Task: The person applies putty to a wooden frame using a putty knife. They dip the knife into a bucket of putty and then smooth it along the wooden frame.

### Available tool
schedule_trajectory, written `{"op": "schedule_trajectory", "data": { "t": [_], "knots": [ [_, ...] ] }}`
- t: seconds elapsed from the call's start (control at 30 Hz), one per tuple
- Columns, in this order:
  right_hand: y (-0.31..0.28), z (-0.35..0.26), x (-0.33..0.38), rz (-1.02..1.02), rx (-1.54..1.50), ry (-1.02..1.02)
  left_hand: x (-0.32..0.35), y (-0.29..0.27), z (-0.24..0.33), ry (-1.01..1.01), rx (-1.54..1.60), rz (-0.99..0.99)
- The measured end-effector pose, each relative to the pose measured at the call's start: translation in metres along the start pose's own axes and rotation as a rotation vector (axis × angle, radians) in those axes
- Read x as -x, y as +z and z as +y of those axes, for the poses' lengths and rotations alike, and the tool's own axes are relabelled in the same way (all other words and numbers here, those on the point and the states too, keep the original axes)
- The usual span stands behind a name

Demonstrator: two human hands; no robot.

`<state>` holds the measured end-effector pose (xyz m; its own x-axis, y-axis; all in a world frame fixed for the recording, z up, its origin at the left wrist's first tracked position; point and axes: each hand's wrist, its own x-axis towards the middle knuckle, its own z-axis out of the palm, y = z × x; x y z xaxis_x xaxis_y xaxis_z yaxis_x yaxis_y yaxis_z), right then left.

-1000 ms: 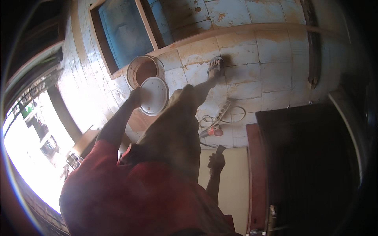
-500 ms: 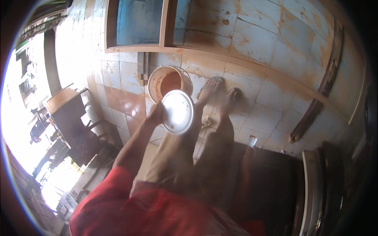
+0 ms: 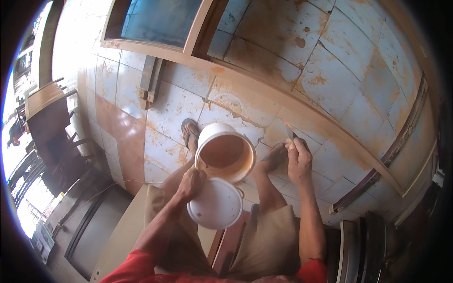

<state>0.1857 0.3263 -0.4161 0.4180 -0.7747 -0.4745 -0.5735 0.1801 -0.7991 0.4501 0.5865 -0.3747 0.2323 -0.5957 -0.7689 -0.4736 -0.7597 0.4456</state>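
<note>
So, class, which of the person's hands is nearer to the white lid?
Left. The left hand grips the white lid at its upper-left edge; the right hand is apart from it, off to the bucket's right, holding a small tool.

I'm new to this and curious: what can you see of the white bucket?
The white bucket looks plastic: round, open, with brownish smears inside and reddish-brown material at the bottom. It is tilted, mouth facing the camera, between the feet. The left hand, holding a white lid, appears to touch its near rim. Whether its base touches the floor is hidden.
</note>
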Motion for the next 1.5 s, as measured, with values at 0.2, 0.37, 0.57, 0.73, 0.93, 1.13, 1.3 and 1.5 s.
{"op": "schedule_trajectory", "data": {
  "t": [0.2,0.37,0.57,0.73,0.93,1.13,1.3,1.5],
  "knots": [
    [0.057,-0.014,-0.038,0.054,0.041,-0.135,0.000,-0.015,0.041,-0.249,0.076,-0.240],
    [0.091,-0.025,-0.074,0.119,0.233,-0.310,-0.006,-0.004,0.043,-0.349,-0.017,-0.308],
    [0.113,-0.021,-0.085,0.169,0.406,-0.395,-0.009,0.002,0.030,-0.289,0.054,-0.321],
    [0.125,-0.022,-0.078,0.157,0.600,-0.287,-0.013,-0.010,0.030,-0.280,0.075,-0.265],
    [0.120,-0.041,-0.071,0.067,0.663,-0.172,-0.014,-0.014,0.020,-0.333,0.014,-0.219],
    [0.115,-0.050,-0.078,0.039,0.740,-0.232,-0.013,-0.014,0.009,-0.300,0.016,-0.191],
    [0.095,-0.056,-0.085,-0.004,0.733,-0.099,-0.013,-0.007,0.016,-0.261,-0.021,-0.217],
    [0.046,-0.044,0.035,-0.039,0.470,0.208,-0.008,0.012,-0.015,-0.155,-0.018,-0.228]
  ]
}}
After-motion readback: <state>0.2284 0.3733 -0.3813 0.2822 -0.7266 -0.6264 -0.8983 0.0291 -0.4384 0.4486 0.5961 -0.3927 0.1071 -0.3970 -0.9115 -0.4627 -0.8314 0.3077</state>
